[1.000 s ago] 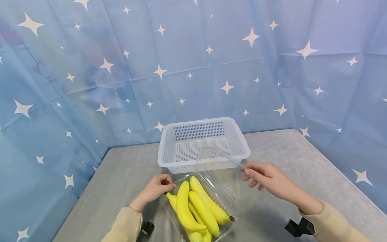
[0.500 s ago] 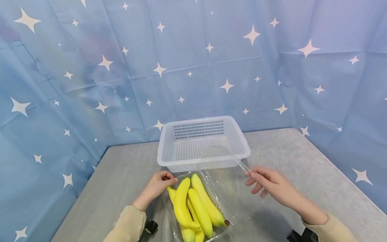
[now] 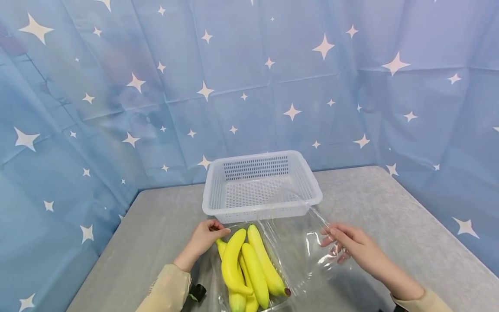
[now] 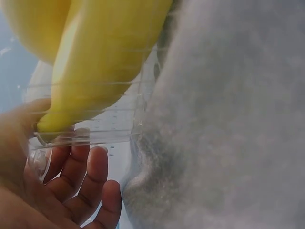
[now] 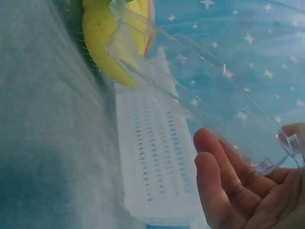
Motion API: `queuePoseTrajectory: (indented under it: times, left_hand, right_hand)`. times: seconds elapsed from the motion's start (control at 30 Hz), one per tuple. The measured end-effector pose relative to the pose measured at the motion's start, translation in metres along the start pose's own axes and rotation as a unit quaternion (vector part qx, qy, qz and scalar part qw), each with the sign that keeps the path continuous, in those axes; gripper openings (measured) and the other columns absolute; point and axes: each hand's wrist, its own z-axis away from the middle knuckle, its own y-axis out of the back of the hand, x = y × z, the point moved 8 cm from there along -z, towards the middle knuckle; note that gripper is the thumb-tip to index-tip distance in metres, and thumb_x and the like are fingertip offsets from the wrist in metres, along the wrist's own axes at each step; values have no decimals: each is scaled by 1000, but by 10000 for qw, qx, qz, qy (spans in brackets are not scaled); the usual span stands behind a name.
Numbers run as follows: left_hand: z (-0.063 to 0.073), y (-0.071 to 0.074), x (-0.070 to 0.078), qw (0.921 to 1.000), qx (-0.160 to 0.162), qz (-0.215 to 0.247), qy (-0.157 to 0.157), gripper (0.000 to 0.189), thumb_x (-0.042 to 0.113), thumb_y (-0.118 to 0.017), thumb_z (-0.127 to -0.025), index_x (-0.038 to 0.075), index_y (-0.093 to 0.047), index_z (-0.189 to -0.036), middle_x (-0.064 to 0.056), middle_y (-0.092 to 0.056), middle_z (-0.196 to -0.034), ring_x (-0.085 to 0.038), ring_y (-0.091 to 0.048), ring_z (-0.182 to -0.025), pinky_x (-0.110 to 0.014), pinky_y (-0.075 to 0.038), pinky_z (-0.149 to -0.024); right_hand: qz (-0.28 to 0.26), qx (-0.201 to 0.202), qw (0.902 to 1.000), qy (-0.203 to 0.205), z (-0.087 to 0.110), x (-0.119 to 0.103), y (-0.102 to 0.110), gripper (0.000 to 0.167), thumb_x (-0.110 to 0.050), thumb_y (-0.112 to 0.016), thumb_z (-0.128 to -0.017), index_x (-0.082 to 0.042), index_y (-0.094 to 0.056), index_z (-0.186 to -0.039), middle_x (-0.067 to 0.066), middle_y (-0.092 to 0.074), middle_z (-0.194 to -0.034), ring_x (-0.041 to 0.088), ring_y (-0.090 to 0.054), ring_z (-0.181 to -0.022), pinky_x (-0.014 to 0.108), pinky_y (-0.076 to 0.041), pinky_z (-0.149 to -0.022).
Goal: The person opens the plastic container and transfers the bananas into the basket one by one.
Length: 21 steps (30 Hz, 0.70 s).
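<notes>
Several yellow bananas (image 3: pixel 233 264) lie in the base of a clear hinged plastic box (image 4: pixel 109 137) on the grey table. My left hand (image 3: pixel 204 240) pinches the far left corner of the base, beside a banana's tip; in the left wrist view the thumb is at the rim and the fingers curl below. The box's clear lid (image 3: pixel 298 249) stands tilted open to the right. My right hand (image 3: pixel 352 249) holds the lid's free edge between thumb and fingers, as the right wrist view also shows. The near end of the box is cut off by the head view's bottom edge.
A white perforated basket (image 3: pixel 255 215) with nothing in it stands just behind the box. The grey table (image 3: pixel 401 225) extends on both sides. A blue star-patterned curtain (image 3: pixel 249 78) hangs behind it and at both sides.
My right hand has moved right and toward me, swinging the lid wider open. The left hand keeps its place at the corner, and the bananas have shifted slightly left in view.
</notes>
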Motion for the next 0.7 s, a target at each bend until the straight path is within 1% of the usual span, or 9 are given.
queuePoseTrajectory:
  times: [0.27,0.5,0.7]
  left_hand:
    - [-3,2,-1,9996,188,-118,165,25,29,-77,-83,8,-63,-80,-3,-56,-73,-18,-47,-63,-32,-39,-57]
    - [-4,4,-2,9991,277,-212,220,27,31,-78,-82,8,-64,-80,-2,-57,-72,-18,-47,-63,-31,-39,-57]
    - [-6,6,-3,9985,357,-326,269,29,34,-78,-82,9,-63,-80,-2,-57,-73,-18,-47,-63,-30,-39,-56]
  right_hand:
    - [-306,-104,9988,-363,2,13,0,40,-17,-32,-107,15,-49,-124,24,-64,-102,23,-67,-72,41,-56,-57]
    - [-381,-167,9964,-743,4,22,-2,44,-22,-31,-108,14,-49,-123,19,-65,-99,23,-67,-74,40,-55,-58]
    - [-537,-317,9931,-993,6,32,-5,45,-25,-30,-108,14,-50,-120,17,-64,-97,27,-67,-75,41,-56,-59]
